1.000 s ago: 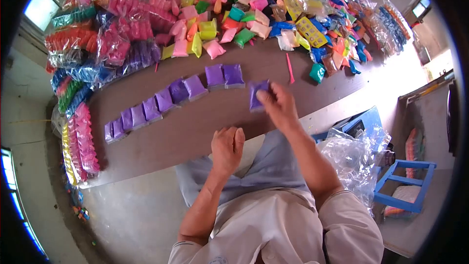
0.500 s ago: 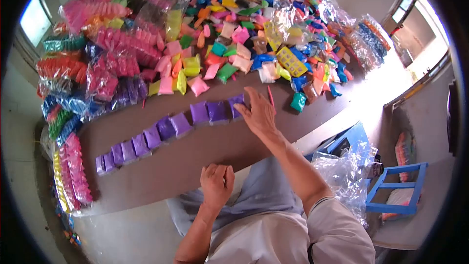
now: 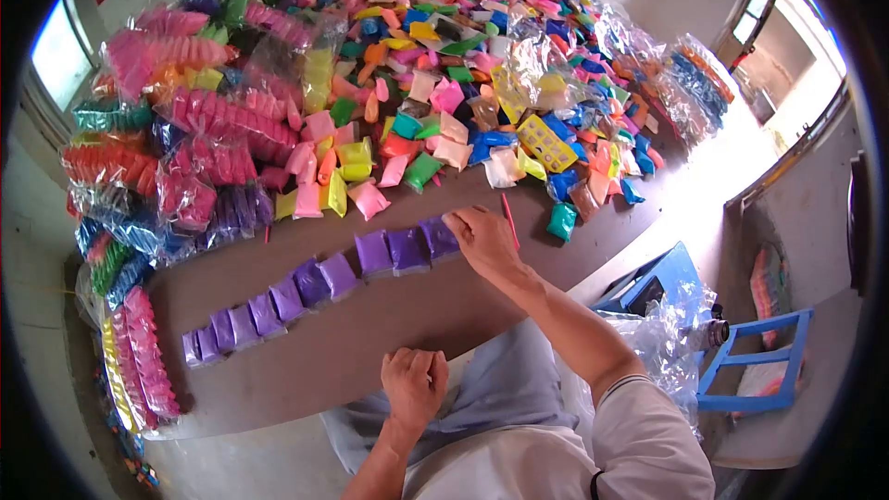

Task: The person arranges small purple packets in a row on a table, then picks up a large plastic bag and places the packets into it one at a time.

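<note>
A slanting row of purple packets (image 3: 286, 298) lies on the brown table, running up toward the right. At its right end, the last purple packet (image 3: 438, 237) has my right hand (image 3: 488, 243) at its upper right edge, fingers bent together and closed on that corner. The fingertips are partly hidden. My left hand (image 3: 414, 385) is curled into a fist by the table's near edge, apart from the row, with nothing showing in it. A thin red stick (image 3: 510, 218) lies just beyond my right hand.
A large heap of loose coloured packets (image 3: 444, 120) covers the back of the table (image 3: 370, 343). Bundled packets in clear wrap (image 3: 222, 120) are stacked at the left, with pink strips (image 3: 148, 352) at the near left corner. Clear plastic bags (image 3: 653, 343) and a blue stool (image 3: 755, 361) are on the right.
My right hand's fingers have drawn together at the end packet, which now lies closer to its neighbour. My left hand stays curled near the edge. The view has shifted slightly.
</note>
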`<action>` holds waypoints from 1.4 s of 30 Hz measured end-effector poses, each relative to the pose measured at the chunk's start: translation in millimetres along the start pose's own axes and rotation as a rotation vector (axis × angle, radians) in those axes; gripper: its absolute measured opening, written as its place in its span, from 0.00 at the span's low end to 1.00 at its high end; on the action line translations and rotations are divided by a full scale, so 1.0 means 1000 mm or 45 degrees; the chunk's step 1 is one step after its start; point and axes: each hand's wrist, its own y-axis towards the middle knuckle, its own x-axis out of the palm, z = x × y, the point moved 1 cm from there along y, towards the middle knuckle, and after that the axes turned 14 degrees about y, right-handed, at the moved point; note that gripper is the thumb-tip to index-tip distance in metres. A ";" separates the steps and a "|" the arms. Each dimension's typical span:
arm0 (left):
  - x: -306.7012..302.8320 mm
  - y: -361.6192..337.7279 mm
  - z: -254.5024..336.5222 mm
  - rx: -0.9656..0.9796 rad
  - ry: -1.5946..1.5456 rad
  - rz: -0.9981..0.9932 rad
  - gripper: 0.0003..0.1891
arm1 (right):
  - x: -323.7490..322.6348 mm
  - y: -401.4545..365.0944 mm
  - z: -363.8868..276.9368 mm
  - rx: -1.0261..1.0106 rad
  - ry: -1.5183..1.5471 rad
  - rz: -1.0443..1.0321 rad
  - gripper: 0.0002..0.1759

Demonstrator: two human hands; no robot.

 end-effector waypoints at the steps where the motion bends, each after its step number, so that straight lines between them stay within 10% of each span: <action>1: 0.000 0.001 0.000 -0.019 -0.018 -0.004 0.11 | -0.002 0.005 -0.002 -0.087 0.059 0.101 0.11; 25: 0.002 0.039 -0.012 -0.222 -0.029 -0.121 0.11 | -0.068 0.315 0.109 -0.262 -0.514 0.401 0.14; 30: -0.001 0.041 -0.011 -0.223 -0.072 -0.113 0.11 | -0.087 0.296 0.101 -0.172 -0.496 0.330 0.10; 34: -0.005 0.040 -0.013 -0.284 -0.160 -0.135 0.10 | -0.101 0.226 0.066 0.147 0.894 0.129 0.09; 42: -0.005 0.028 -0.024 -0.659 -0.619 -0.325 0.10 | -0.052 -0.010 0.001 0.550 1.474 -0.348 0.03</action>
